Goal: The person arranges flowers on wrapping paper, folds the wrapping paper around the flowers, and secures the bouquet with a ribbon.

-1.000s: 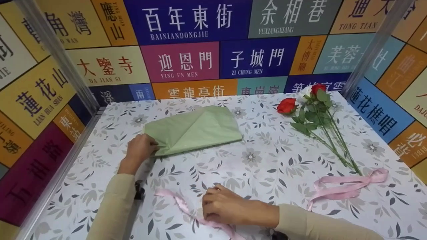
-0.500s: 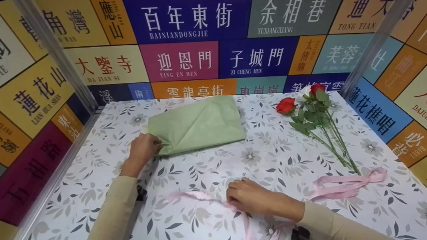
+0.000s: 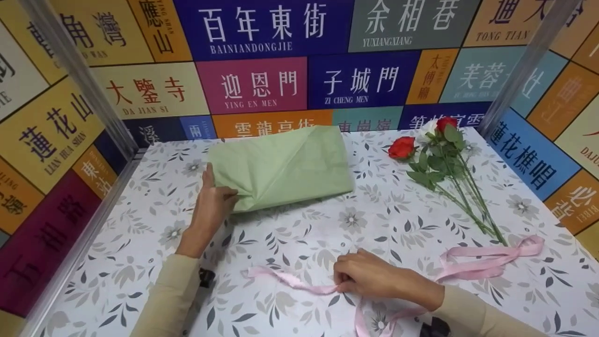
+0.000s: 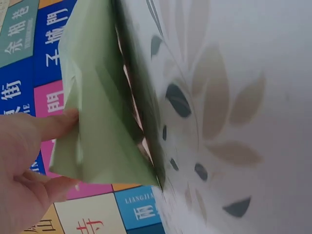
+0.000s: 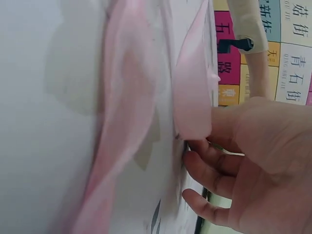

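Note:
My left hand [image 3: 211,202] pinches the lower left corner of a folded sheet of green wrapping paper [image 3: 299,164]. In the left wrist view the thumb lies on one face of the paper [image 4: 97,131], with other fingers near its lower edge. Lower down, my right hand [image 3: 367,274] pinches a pink ribbon [image 3: 290,279] between thumb and fingers. One end of that ribbon trails left across the tablecloth, and the rest loops below the wrist. In the right wrist view the ribbon [image 5: 192,97] hangs from the fingertips, while another stretch of it runs over the cloth.
Several stemmed flowers lie at the right: a red rose [image 3: 401,148], another red rose [image 3: 446,125] and a white flower [image 3: 429,130]. Near their stem ends sits a second looped pink ribbon [image 3: 491,257]. Panels with Chinese characters [image 3: 262,84] stand behind the patterned tablecloth [image 3: 299,243].
The green paper has shifted up and to the right with my left hand, whose forefinger is now extended. My right hand has moved right and up, drawing the pink ribbon along.

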